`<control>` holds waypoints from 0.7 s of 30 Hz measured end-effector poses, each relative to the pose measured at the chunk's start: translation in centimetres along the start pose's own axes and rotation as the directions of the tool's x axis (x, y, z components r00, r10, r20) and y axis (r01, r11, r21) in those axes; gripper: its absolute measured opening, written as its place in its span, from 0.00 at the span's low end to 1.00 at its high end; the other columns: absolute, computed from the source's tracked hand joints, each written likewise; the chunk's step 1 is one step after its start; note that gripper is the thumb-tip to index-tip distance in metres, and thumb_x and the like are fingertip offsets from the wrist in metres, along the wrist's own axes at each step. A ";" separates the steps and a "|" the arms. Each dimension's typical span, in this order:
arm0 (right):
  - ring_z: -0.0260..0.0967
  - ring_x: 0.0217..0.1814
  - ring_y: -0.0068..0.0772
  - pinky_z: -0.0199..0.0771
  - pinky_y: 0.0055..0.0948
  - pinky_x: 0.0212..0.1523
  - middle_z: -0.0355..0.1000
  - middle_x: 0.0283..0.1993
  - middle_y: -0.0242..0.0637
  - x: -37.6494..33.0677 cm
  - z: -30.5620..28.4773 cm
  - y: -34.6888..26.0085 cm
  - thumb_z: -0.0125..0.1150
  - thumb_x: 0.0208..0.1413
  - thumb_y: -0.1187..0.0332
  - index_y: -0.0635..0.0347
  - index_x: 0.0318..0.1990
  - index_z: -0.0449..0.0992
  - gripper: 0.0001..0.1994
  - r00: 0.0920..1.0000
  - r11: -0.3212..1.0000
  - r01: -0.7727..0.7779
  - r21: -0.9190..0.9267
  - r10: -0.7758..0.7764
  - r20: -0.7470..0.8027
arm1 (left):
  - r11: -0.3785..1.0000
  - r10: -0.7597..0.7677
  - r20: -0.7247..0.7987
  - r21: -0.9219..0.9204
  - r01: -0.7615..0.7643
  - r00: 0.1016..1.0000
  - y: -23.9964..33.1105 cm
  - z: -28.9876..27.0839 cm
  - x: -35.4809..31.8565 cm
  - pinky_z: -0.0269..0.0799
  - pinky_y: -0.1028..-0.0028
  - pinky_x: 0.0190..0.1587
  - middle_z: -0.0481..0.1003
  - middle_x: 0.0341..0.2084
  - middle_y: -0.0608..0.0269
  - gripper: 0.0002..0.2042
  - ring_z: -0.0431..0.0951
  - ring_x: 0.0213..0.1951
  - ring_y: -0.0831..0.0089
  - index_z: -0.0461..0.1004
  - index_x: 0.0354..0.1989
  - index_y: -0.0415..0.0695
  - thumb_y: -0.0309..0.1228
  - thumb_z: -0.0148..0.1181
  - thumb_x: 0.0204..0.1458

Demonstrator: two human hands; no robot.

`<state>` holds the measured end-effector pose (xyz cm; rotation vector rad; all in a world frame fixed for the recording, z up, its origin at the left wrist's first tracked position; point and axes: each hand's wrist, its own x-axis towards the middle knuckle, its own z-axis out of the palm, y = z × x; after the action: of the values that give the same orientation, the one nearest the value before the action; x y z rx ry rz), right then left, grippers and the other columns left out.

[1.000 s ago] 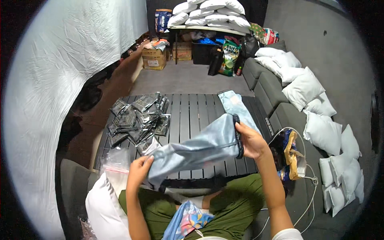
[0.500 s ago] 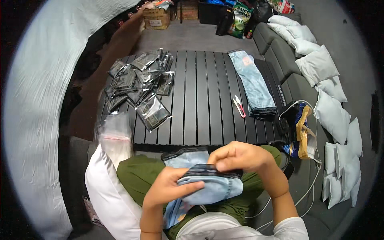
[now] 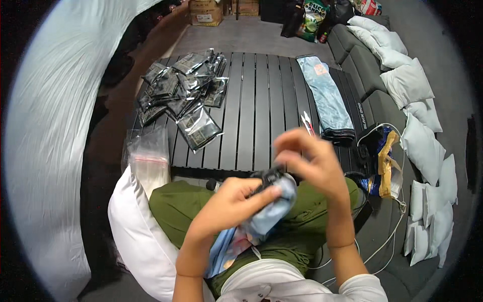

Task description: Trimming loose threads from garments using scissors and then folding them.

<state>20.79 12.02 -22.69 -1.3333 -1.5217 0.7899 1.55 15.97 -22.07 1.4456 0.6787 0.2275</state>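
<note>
Blue cloth (image 3: 274, 212) with a black edge is bunched in your left hand (image 3: 226, 206).

Your left thumb and fingers pinch it over your green pants (image 3: 173, 201), near the black table (image 3: 246, 110). Your right hand (image 3: 317, 163) is a blur just beside the black edge, fingers bent; I cannot tell if it grips anything. On the table, shiny packets (image 3: 181, 93) sit piled at left, and a second cloth (image 3: 328, 98) lies flat at right.

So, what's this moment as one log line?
left hand: holds black-edged blue cloth | right hand: blurred, near it | table: black packets, blue fabric
</note>
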 end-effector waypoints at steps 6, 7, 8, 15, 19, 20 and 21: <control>0.65 0.36 0.21 0.63 0.21 0.38 0.68 0.35 0.32 -6.3 -3.2 8.5 0.40 0.59 0.59 0.61 0.38 0.70 0.15 0.863 0.925 -0.105 0.365 0.267 -0.429 | 0.824 0.236 -0.568 -0.313 -0.472 0.789 6.1 -0.3 -1.2 0.59 0.87 0.21 0.70 0.21 0.74 0.11 0.67 0.21 0.89 0.72 0.34 0.39 0.35 0.54 0.50; 0.65 0.39 0.24 0.64 0.23 0.41 0.68 0.38 0.34 -7.5 -2.2 10.1 0.40 0.59 0.58 0.61 0.41 0.69 0.16 0.862 0.883 -0.195 0.427 0.362 -0.355 | 0.846 0.179 -0.638 -0.288 -0.448 0.749 6.5 -0.8 -1.6 0.60 0.87 0.23 0.71 0.22 0.73 0.12 0.68 0.22 0.88 0.72 0.34 0.39 0.36 0.54 0.49; 0.66 0.42 0.26 0.65 0.25 0.43 0.69 0.42 0.36 -8.7 -1.3 11.7 0.40 0.59 0.57 0.62 0.43 0.68 0.18 0.842 0.831 -0.292 0.474 0.458 -0.284 | 0.865 0.120 -0.693 -0.278 -0.417 0.711 6.5 -1.3 -1.6 0.61 0.87 0.24 0.72 0.22 0.71 0.13 0.69 0.23 0.87 0.72 0.35 0.39 0.37 0.54 0.48; 0.62 0.51 0.30 0.64 0.31 0.48 0.64 0.48 0.38 -7.8 6.1 17.6 0.45 0.55 0.49 0.63 0.55 0.59 0.28 0.704 0.286 -0.568 0.771 0.654 0.276 | 0.573 0.421 -0.630 -0.374 -0.729 0.653 8.3 -3.0 -3.3 0.66 0.74 0.42 0.74 0.34 0.55 0.18 0.74 0.36 0.71 0.71 0.38 0.33 0.37 0.46 0.50; 0.68 0.33 0.23 0.69 0.27 0.35 0.69 0.33 0.32 -7.7 5.0 17.3 0.55 0.52 0.59 0.62 0.35 0.68 0.14 0.798 0.359 -0.378 0.853 0.594 0.104 | 0.608 0.397 -0.666 -0.325 -0.725 0.632 7.5 -4.2 -4.5 0.66 0.74 0.43 0.74 0.34 0.56 0.17 0.73 0.37 0.71 0.71 0.39 0.34 0.37 0.45 0.50; 0.67 0.29 0.22 0.68 0.25 0.33 0.70 0.30 0.31 -7.7 3.8 16.4 0.56 0.52 0.60 0.61 0.31 0.69 0.12 0.803 0.447 -0.357 0.820 0.596 0.025 | 0.629 0.375 -0.683 -0.308 -0.713 0.626 7.0 -4.5 -5.0 0.66 0.74 0.43 0.74 0.34 0.57 0.17 0.73 0.37 0.71 0.70 0.39 0.34 0.37 0.45 0.50; 0.60 0.24 0.16 0.61 0.19 0.25 0.66 0.24 0.24 -7.7 2.6 16.1 0.56 0.52 0.59 0.58 0.25 0.70 0.12 0.763 0.573 -0.358 0.737 0.635 -0.123 | 0.651 0.343 -0.739 -0.258 -0.714 0.580 5.9 -5.1 -5.0 0.65 0.75 0.43 0.73 0.33 0.58 0.15 0.73 0.37 0.72 0.70 0.38 0.35 0.35 0.46 0.51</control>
<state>24.17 8.08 -39.93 -1.2399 -0.4025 1.2231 -3.80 18.41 -14.83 0.9526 0.5904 1.3818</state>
